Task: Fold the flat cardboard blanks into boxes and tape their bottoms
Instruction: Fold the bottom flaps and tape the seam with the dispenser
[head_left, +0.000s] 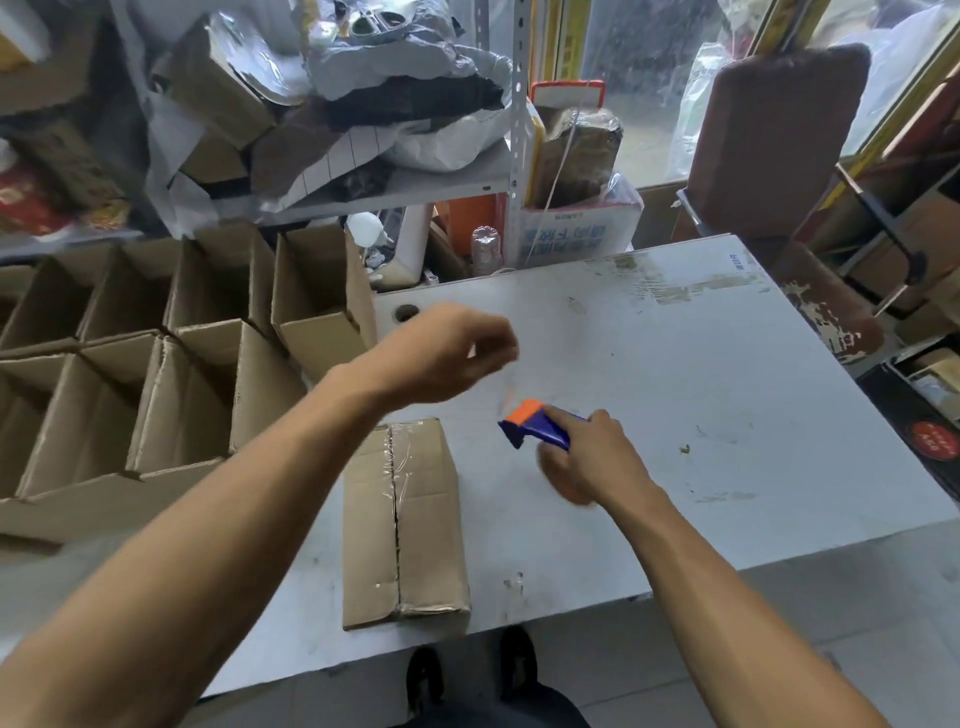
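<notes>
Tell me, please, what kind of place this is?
Probably a small packing or shipping room. Open folded boxes stand in rows beside the table, a taped box lies on it, and the right hand holds a tape dispenser.

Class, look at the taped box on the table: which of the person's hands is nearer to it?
Right. The right hand, gripping the tape dispenser, is just beside the taped box; the left hand hangs above its far end.
</notes>
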